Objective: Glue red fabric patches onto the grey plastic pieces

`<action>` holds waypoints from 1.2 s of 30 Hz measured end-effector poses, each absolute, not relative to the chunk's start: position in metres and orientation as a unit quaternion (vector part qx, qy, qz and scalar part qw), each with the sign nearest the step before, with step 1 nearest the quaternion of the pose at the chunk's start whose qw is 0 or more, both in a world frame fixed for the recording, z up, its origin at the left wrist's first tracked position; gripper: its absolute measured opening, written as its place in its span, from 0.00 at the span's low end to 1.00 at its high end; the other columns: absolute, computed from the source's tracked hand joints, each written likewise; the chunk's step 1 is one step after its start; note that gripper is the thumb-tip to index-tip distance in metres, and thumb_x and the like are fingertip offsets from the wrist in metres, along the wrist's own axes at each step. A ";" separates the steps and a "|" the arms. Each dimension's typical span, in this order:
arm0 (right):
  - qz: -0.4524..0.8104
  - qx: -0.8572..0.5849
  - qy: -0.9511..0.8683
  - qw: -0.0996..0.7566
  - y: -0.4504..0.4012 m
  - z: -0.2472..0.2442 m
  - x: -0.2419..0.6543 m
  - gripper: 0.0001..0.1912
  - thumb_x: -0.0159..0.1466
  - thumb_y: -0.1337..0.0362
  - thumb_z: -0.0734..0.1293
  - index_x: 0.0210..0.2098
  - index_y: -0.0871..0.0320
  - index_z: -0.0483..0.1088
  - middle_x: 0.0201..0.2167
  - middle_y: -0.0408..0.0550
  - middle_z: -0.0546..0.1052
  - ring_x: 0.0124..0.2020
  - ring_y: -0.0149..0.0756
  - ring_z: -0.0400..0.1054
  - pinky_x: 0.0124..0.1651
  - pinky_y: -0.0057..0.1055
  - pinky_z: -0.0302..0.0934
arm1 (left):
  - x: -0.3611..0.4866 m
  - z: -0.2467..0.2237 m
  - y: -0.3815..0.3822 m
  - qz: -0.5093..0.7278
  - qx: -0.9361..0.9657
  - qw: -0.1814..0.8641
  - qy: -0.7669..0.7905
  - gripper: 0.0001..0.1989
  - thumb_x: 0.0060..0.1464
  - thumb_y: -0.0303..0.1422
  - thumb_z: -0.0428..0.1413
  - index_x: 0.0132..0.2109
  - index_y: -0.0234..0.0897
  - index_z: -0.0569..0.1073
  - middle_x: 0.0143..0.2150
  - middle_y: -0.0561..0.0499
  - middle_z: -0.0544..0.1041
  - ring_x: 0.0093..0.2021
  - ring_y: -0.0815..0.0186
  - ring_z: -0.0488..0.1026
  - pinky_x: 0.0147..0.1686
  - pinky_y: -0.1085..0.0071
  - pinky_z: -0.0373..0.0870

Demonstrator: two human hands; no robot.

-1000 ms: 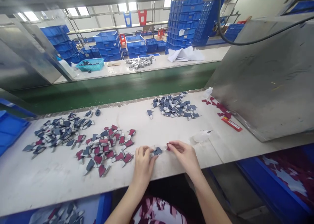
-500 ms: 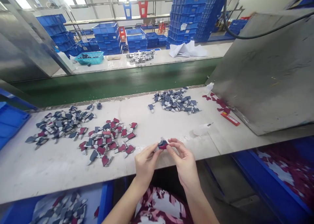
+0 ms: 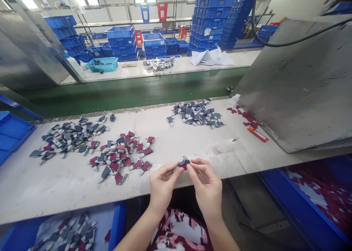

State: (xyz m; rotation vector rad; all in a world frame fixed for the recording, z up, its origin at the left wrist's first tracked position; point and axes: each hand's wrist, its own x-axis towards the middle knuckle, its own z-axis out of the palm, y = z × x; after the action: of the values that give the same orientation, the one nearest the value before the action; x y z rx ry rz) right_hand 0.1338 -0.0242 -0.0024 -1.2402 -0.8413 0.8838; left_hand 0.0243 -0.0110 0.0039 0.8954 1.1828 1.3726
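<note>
The left hand [image 3: 162, 183] and right hand [image 3: 206, 181] meet over the near edge of the worktop [image 3: 148, 119], each grip closed, thumb and fingers pinching opposite ends of one small piece [image 3: 184, 163]. This piece is dark blue-grey with a maroon strip along the side nearest the person and a pale part pointing away.

Left of the grip lies a mixed heap [image 3: 121, 155] of maroon, blue-grey and pale pieces; farther left, just beside that heap, spreads a mostly blue-grey heap [image 3: 67, 137]. Beyond the grip, well apart from it, sits another blue-grey heap [image 3: 196, 113].

To the right of the grip and a little beyond lies what appears to be a translucent bottle [image 3: 226, 145] with a thin dark tip. Farther right are a red packet [image 3: 257, 134] and scattered maroon pieces [image 3: 248, 118], near a metal panel [image 3: 297, 86]. Below the worktop, a left bin [image 3: 117, 221] and a right bin [image 3: 288, 207], both blue, flank the person.
</note>
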 end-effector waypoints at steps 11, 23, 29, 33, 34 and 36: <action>0.437 -0.523 -0.371 0.630 -0.028 0.004 0.141 0.20 0.58 0.57 0.74 0.48 0.55 0.76 0.45 0.53 0.80 0.43 0.41 0.77 0.43 0.36 0.75 | 0.022 0.023 -0.015 0.578 0.369 0.543 0.485 0.08 0.40 0.30 0.70 0.33 0.36 0.85 0.34 0.47 0.86 0.35 0.55 0.84 0.38 0.66 0.84; 0.480 -0.460 -0.421 0.617 -0.028 0.002 0.155 0.07 0.58 0.62 0.75 0.38 0.51 0.81 0.32 0.44 0.79 0.34 0.33 0.74 0.37 0.27 0.71 | 0.021 0.027 -0.026 0.557 0.364 0.579 0.472 0.09 0.40 0.28 0.71 0.34 0.37 0.85 0.36 0.47 0.85 0.38 0.57 0.84 0.38 0.70 0.83; 0.436 -0.459 -0.486 0.603 -0.028 0.004 0.153 0.09 0.63 0.64 0.72 0.43 0.50 0.80 0.35 0.45 0.79 0.36 0.33 0.75 0.39 0.26 0.72 | 0.020 0.027 -0.019 0.560 0.337 0.590 0.474 0.10 0.37 0.27 0.72 0.32 0.36 0.85 0.32 0.47 0.85 0.35 0.57 0.84 0.37 0.71 0.83; 0.419 -0.469 -0.503 0.593 -0.027 0.001 0.154 0.08 0.65 0.61 0.70 0.43 0.52 0.79 0.37 0.47 0.80 0.39 0.34 0.76 0.42 0.27 0.73 | 0.022 0.026 -0.020 0.572 0.370 0.557 0.474 0.07 0.40 0.26 0.70 0.31 0.35 0.84 0.31 0.48 0.85 0.33 0.60 0.83 0.34 0.73 0.82; 0.415 -0.475 -0.501 0.592 -0.027 0.001 0.153 0.08 0.65 0.61 0.70 0.42 0.53 0.78 0.37 0.47 0.80 0.38 0.35 0.76 0.41 0.27 0.72 | 0.023 0.025 -0.021 0.577 0.390 0.538 0.475 0.06 0.42 0.26 0.69 0.32 0.35 0.84 0.31 0.48 0.85 0.32 0.61 0.83 0.33 0.74 0.82; 0.413 -0.490 -0.492 0.590 -0.027 -0.002 0.150 0.09 0.65 0.58 0.69 0.41 0.55 0.77 0.36 0.48 0.79 0.37 0.35 0.76 0.40 0.27 0.72 | 0.026 0.020 -0.023 0.592 0.444 0.474 0.477 0.04 0.46 0.25 0.67 0.33 0.35 0.84 0.30 0.48 0.84 0.31 0.63 0.82 0.31 0.75 0.81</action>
State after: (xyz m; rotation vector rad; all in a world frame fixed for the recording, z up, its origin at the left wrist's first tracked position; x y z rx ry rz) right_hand 0.1497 -0.0272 -0.0016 -1.1409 -1.1446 0.9616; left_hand 0.0256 -0.0229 0.0204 1.0853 1.1673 1.4492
